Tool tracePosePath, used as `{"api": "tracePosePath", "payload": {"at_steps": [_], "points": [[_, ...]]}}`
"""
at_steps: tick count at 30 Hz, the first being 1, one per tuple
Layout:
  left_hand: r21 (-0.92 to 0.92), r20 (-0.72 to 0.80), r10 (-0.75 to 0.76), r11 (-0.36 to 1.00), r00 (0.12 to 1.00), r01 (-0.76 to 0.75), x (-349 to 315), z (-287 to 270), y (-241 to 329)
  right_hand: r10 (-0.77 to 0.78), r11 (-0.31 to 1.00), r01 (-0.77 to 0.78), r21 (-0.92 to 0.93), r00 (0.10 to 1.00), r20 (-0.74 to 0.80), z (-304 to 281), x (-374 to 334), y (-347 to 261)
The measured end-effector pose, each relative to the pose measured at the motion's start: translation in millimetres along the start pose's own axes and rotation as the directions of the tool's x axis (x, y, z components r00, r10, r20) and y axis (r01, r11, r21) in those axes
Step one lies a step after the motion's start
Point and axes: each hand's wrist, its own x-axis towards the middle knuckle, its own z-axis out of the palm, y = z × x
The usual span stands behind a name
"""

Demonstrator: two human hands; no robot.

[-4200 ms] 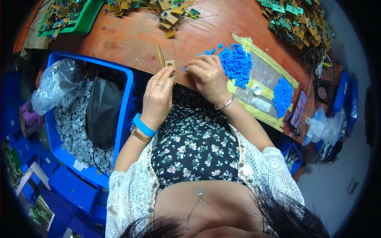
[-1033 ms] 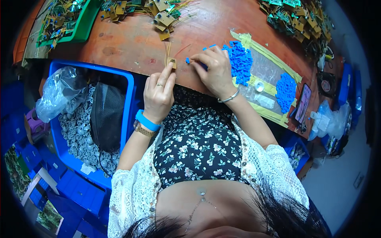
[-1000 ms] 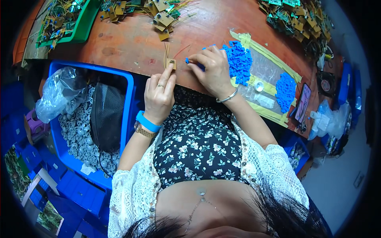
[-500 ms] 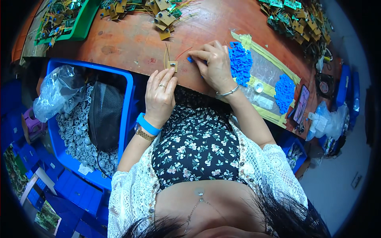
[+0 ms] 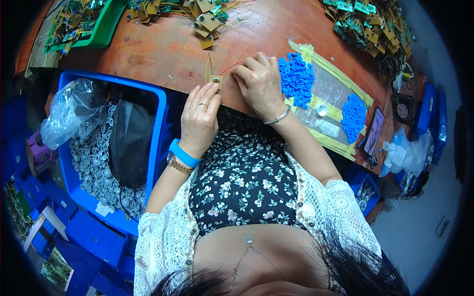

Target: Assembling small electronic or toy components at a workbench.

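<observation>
At the table's near edge, my left hand [image 5: 200, 116] holds a small tan circuit board [image 5: 216, 79] down with its fingertips. The board carries a dark component with a light slot, and thin yellow and red wires run from it. Just right of it my right hand [image 5: 257, 86] is closed in a pinch, fingertips near the red wire [image 5: 231, 65]. The small blue plastic piece seen in that pinch half a second ago is hidden behind the fingers now. A pile of similar blue plastic pieces [image 5: 297, 79] lies beside my right hand.
A second blue pile [image 5: 353, 118] and a small round white container [image 5: 322, 109] are on a taped plastic sheet [image 5: 332, 81]. A phone [image 5: 375, 129] lies farther right. Wired boards heap at the back [image 5: 207, 24]. A blue bin [image 5: 160, 128] of grey parts stands left, below the tabletop.
My right hand has moved left, closer to the circuit board, and its fingers have turned so the blue plastic piece no longer shows. My left hand stays almost still on the board.
</observation>
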Motion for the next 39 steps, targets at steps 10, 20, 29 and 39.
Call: {"api": "tracePosePath", "payload": {"at_steps": [10, 20, 29, 39], "points": [[0.051, 0.002, 0.006, 0.999, 1.0, -0.007, 0.3, 0.5, 0.2, 0.073, 0.997, -0.073, 0.006, 0.996, 0.043, -13.6, 0.9, -6.5], [0.07, 0.012, 0.019, 0.997, 1.0, -0.02, 1.0, -1.0, 1.1, -0.022, 0.983, 0.008, 0.183, 0.997, 0.073, -14.7, -0.5, 3.7], [0.102, 0.014, 0.022, 0.995, 1.0, -0.023, 0.7, 0.6, 2.5, 0.027, 0.927, -0.048, 0.371, 0.998, 0.06, 6.1, 2.5, -12.0], [0.114, 0.011, 0.02, 0.993, 1.0, -0.021, 1.3, 0.7, 4.3, 0.101, 0.891, -0.195, 0.41, 0.966, 0.239, 8.3, 23.4, -12.5]]}}
